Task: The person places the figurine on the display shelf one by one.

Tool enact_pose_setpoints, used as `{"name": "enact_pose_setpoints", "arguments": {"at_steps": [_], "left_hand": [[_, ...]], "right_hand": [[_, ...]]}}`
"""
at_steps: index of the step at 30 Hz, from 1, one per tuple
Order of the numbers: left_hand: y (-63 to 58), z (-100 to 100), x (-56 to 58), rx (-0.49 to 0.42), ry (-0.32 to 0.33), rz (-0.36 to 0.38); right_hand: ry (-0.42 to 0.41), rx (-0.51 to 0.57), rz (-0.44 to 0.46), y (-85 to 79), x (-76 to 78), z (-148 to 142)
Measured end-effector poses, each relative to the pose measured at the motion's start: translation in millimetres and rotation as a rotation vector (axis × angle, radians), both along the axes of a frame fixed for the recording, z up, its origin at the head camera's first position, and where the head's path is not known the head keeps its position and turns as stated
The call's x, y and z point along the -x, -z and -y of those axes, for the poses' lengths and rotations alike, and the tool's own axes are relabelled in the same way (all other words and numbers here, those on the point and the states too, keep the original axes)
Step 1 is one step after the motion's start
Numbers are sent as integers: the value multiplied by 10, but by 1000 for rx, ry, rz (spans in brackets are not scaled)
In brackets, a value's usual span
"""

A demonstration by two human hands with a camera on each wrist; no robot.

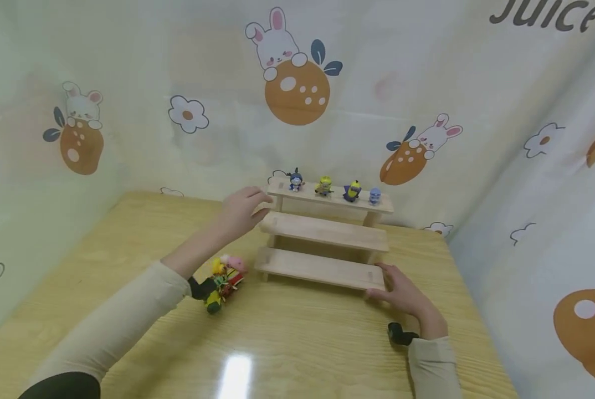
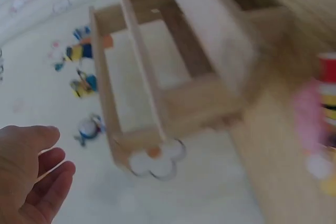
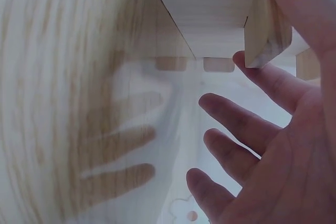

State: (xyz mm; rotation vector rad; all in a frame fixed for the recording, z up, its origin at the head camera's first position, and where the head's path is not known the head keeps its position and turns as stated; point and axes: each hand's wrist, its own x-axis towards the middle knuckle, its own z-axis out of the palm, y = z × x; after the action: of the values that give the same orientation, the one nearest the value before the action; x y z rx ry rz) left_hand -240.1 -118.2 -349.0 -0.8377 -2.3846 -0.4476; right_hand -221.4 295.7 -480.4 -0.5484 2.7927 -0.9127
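Note:
A three-step wooden display shelf stands on the table, with several small toy figures along its top step. From left they include a blue-and-white figure, a yellow one, a yellow one with a dark cape and a small blue one. My left hand hovers beside the shelf's upper left end, fingers loosely bent around nothing; the left wrist view shows its fingers apart from the wood. With thumb and index finger about the corner, my right hand grips the bottom step's right end, other fingers spread.
A heap of colourful toy figures lies on the wooden table, left of the shelf and beneath my left forearm. Behind the shelf hangs a pale curtain printed with rabbits, oranges and flowers; it also runs along both sides.

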Motion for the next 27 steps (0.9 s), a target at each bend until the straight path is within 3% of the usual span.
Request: {"name": "enact_pose_setpoints", "arguments": {"at_steps": [7,14,21,27], "left_hand": [[370,520,-217,-21,-117,123],[695,701,-280,14,-205,270],[878,592,-176,120,-133,471],[990,614,-83,157,-77,691]], "right_hand": [[36,11,24,-15,-13,-121],[59,-4,42,-17,-22,-180],[53,5,59,9,-11,-119],[13,24,54,50,28,-6]]}}
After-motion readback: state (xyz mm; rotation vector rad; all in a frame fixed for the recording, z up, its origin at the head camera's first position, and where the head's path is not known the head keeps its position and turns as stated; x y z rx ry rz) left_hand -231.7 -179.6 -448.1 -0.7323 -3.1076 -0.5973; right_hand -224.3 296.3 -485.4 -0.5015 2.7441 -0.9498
